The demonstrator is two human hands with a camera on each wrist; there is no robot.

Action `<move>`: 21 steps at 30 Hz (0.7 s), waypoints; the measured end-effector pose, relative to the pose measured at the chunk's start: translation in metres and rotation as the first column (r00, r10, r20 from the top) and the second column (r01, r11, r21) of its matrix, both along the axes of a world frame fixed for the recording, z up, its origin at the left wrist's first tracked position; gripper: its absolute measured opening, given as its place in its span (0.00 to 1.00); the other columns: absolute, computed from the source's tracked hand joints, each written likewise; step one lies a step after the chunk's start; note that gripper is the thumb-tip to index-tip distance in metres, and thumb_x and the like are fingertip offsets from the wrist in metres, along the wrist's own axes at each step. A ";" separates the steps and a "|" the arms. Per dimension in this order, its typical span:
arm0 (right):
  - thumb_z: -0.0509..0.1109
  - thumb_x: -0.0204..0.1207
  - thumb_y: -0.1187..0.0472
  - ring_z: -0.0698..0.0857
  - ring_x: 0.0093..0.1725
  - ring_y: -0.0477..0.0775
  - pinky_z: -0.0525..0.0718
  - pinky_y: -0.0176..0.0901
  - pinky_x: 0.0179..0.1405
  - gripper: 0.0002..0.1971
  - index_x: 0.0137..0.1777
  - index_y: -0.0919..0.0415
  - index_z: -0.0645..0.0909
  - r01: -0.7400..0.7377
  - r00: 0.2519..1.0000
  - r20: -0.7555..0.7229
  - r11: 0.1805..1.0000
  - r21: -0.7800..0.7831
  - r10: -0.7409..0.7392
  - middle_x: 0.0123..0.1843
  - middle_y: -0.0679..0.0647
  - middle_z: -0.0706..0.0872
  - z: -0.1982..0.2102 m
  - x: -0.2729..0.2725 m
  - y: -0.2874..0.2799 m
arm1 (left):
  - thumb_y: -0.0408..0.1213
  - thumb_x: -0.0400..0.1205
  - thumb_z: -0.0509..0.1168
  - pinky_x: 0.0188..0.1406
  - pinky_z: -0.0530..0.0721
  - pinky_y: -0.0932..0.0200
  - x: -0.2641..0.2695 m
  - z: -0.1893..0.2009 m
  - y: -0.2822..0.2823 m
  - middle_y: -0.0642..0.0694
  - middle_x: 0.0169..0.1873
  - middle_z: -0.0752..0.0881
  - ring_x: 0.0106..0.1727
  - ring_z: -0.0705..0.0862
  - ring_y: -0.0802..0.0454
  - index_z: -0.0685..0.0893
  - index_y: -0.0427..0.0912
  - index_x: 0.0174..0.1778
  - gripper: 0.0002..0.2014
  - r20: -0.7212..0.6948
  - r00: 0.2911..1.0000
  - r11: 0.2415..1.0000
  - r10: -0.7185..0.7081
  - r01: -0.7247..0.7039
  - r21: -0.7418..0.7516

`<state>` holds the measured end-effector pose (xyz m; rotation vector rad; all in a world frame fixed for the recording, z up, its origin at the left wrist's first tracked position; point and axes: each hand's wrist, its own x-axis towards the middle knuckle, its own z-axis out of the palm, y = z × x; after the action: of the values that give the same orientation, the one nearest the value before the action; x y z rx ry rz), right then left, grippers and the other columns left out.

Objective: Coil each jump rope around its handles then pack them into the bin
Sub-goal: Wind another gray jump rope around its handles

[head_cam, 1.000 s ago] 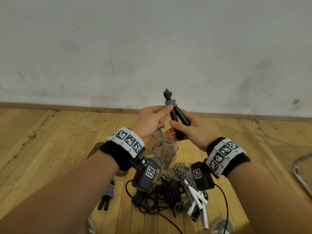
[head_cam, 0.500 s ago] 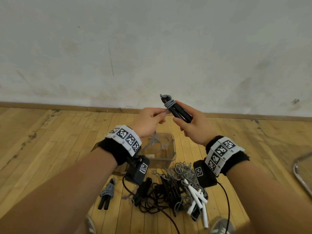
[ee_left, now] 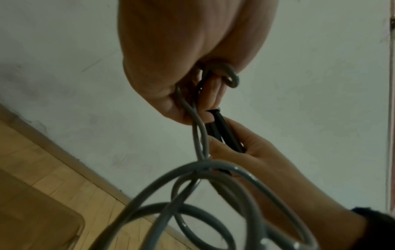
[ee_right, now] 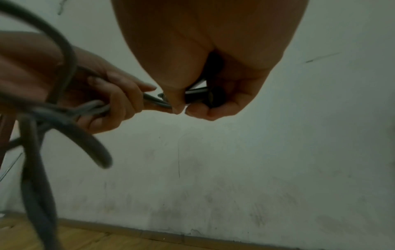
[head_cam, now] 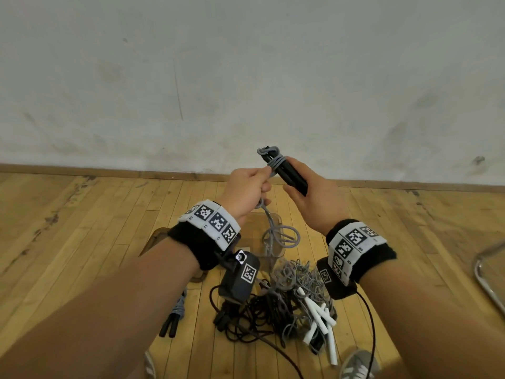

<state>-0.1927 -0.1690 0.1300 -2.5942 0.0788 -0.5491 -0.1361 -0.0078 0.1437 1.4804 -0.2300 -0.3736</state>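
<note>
My right hand [head_cam: 308,195] grips the two black handles [head_cam: 289,173] of a jump rope, held together and tilted up to the left. A few turns of its grey rope [head_cam: 276,161] lie round their upper end. My left hand [head_cam: 246,190] pinches that grey rope just left of the handles. Loose loops [head_cam: 281,236] of it hang below my hands over the clear bin [head_cam: 276,222] on the floor. In the left wrist view the rope [ee_left: 198,133] runs out of my fist beside the handles [ee_left: 222,133]. In the right wrist view my fingers curl round the handles [ee_right: 198,94].
A tangle of black and grey ropes [head_cam: 276,305] with white handles [head_cam: 319,315] lies on the wooden floor in front of the bin. One coiled rope [head_cam: 175,315] with black handles lies at the left. A metal chair leg [head_cam: 489,283] curves in at the right edge. A wall stands close behind.
The handles tipped from upright to leaning left. More grey turns now sit round their top, and my left hand has stayed at the rope by the handles.
</note>
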 end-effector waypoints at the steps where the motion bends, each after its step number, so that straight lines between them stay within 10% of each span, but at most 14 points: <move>1: 0.66 0.86 0.48 0.88 0.46 0.56 0.88 0.52 0.42 0.29 0.84 0.33 0.62 0.015 1.000 -0.011 1.000 -0.023 -0.015 0.56 0.48 0.91 0.001 0.000 0.001 | 0.45 0.90 0.64 0.30 0.83 0.61 -0.001 0.001 -0.001 0.54 0.22 0.72 0.21 0.70 0.59 0.89 0.37 0.56 0.14 0.002 1.000 1.000 0.017 -0.017 -0.002; 6: 0.57 0.89 0.45 0.81 0.36 0.49 0.77 0.47 0.30 0.27 0.87 0.36 0.57 -0.024 0.999 -0.025 0.994 -0.102 0.021 0.46 0.50 0.88 -0.007 -0.001 0.010 | 0.56 0.81 0.73 0.25 0.80 0.63 -0.001 -0.004 -0.004 0.49 0.22 0.69 0.20 0.68 0.55 0.89 0.32 0.51 0.25 -0.013 0.994 0.994 0.107 -0.107 0.013; 11: 0.52 0.92 0.49 0.76 0.38 0.42 0.72 0.38 0.36 0.25 0.88 0.36 0.58 -0.218 0.974 -0.025 0.965 0.148 0.224 0.40 0.44 0.77 -0.011 0.002 0.009 | 0.54 0.80 0.76 0.31 0.76 0.58 0.006 -0.007 0.002 0.52 0.21 0.66 0.24 0.67 0.54 0.92 0.29 0.53 0.26 -0.034 0.991 0.991 0.130 -0.131 -0.021; 16: 0.68 0.87 0.56 0.86 0.37 0.53 0.91 0.52 0.44 0.25 0.82 0.38 0.71 -0.139 0.960 -0.054 0.635 0.760 0.275 0.45 0.56 0.83 0.007 -0.005 0.006 | 0.48 0.85 0.71 0.31 0.74 0.59 0.011 -0.003 0.007 0.53 0.19 0.65 0.22 0.66 0.55 0.90 0.27 0.58 0.22 0.014 0.999 0.995 0.052 -0.051 -0.081; 21: 0.59 0.90 0.49 0.83 0.33 0.53 0.85 0.48 0.36 0.15 0.69 0.53 0.79 -0.052 0.908 -0.173 0.512 0.858 0.382 0.48 0.58 0.86 0.006 -0.006 0.018 | 0.45 0.87 0.69 0.30 0.75 0.61 0.011 -0.001 0.008 0.52 0.20 0.63 0.22 0.64 0.56 0.92 0.35 0.52 0.15 0.029 0.999 0.995 0.045 -0.042 -0.086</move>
<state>-0.1987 -0.1514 0.1357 -1.6418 0.0932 0.0840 -0.1248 0.0005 0.1431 1.4058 -0.2352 -0.3020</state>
